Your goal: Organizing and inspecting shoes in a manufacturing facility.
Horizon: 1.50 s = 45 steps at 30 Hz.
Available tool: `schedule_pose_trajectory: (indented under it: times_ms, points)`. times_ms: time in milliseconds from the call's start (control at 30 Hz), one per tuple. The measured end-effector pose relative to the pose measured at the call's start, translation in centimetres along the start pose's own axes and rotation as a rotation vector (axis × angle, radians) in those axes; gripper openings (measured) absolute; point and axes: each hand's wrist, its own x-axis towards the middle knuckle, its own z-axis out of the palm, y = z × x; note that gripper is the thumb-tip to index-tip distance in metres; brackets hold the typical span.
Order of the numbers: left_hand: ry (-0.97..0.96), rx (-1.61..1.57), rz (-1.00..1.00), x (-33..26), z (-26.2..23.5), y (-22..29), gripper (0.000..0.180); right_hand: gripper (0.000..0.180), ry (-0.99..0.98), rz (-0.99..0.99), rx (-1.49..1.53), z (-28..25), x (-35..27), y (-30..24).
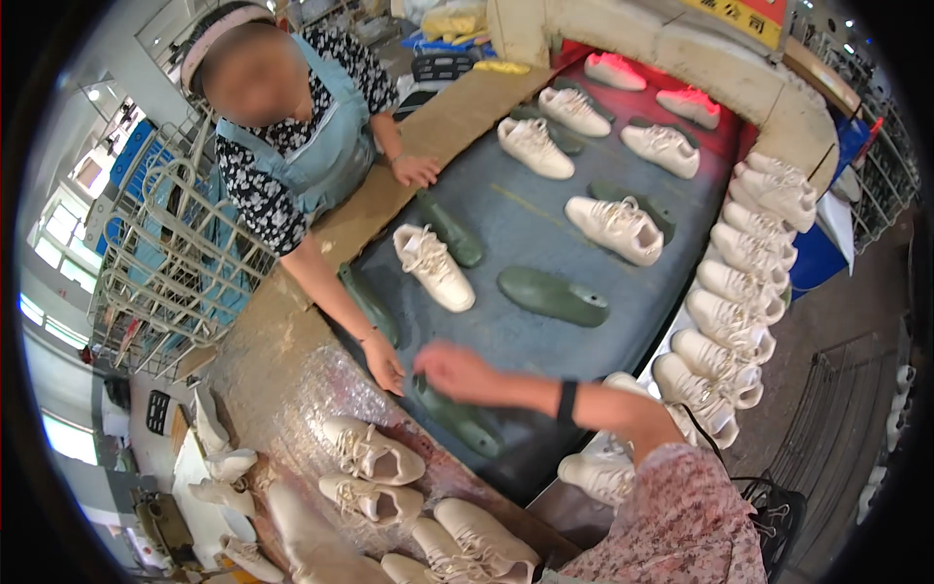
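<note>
My right hand (455,373), with a black wristband, reaches over the dark conveyor belt (486,365). It is blurred and hovers at or just above the far end of a dark green shoe last (455,419); its grip cannot be made out. At the lower left a smeared pale shape, apparently my left hand (297,521), is beside cream lace-up sneakers (375,453); its fingers are unclear. Farther along the belt lie another green last (553,295) and a cream sneaker (435,268). A second sneaker (613,229) sits beside its own last.
Across the belt a co-worker in a blue apron (311,156) has one hand (385,368) near mine and another (416,170) at the belt's edge. Sneakers (725,321) line the right side. A red-lit tunnel (642,58) stands at the far end. Wire racks (175,253) stand left.
</note>
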Motion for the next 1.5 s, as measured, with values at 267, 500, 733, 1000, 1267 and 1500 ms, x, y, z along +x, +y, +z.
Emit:
schedule_pose_trajectory:
  times_ms: [267,500,733,1000,1267,1500]
  points:
    - [-0.352,-0.231,0.8,2.1,7.5,14.2,0.051,0.09,-0.388,0.676,0.51,-4.5,-15.4,-13.0]
    - [-0.435,-0.441,0.964,0.5,12.8,18.2,0.058,0.09,-0.257,0.969,0.504,-11.0,-14.6,-13.8]
    - [-0.433,-0.438,1.068,-0.2,11.8,17.1,0.05,0.067,0.017,0.906,0.425,-7.8,-15.9,-7.1]
    - [-0.435,-0.54,0.779,-2.2,11.2,6.8,0.032,0.04,0.129,1.05,0.179,-18.8,-12.2,3.6]
    - [-0.48,-0.478,0.534,-4.9,10.2,1.9,0.026,0.039,0.1,0.89,-0.443,-22.3,-9.7,8.5]
    - [-0.416,-0.431,0.532,-6.5,10.7,-0.2,0.027,0.054,-0.035,0.699,-1.261,-20.1,-8.5,2.9]
